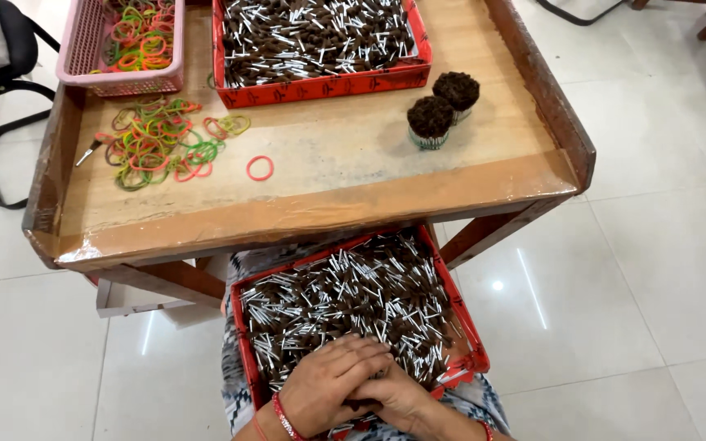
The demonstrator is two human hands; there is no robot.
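Hundreds of short brown sticks with pale tips (pixel 353 298) fill a red tray (pixel 477 347) that rests on the person's lap, below the near edge of the counter (pixel 320 204). Both hands are at the near end of this tray, pressed together over the sticks. The left hand (pixel 328 384) lies on top, its fingers (pixel 365 353) curled and closed over a gathered clump of sticks, and a red bangle (pixel 285 418) circles its wrist. The right hand (pixel 398 398) sits partly under it, its fingers closed around the same clump; how many sticks they hold cannot be told, since the hands cover them. A patterned cloth (pixel 234 384) on the lap shows at either side of the tray. On the counter above, two round bundles of sticks (pixel 443 104) stand upright just beside each other, brown ends up, near the right side. Behind them a second red tray (pixel 328 86), also heaped with sticks, reaches past the top of the view. To the left lies a loose scatter of coloured rubber bands (pixel 157 143), with a single red band (pixel 260 168) lying apart from it. A pink basket (pixel 83 57) with more bands stands at the far left corner. A black chair (pixel 2 73) stands on the pale tiled floor (pixel 655 269).
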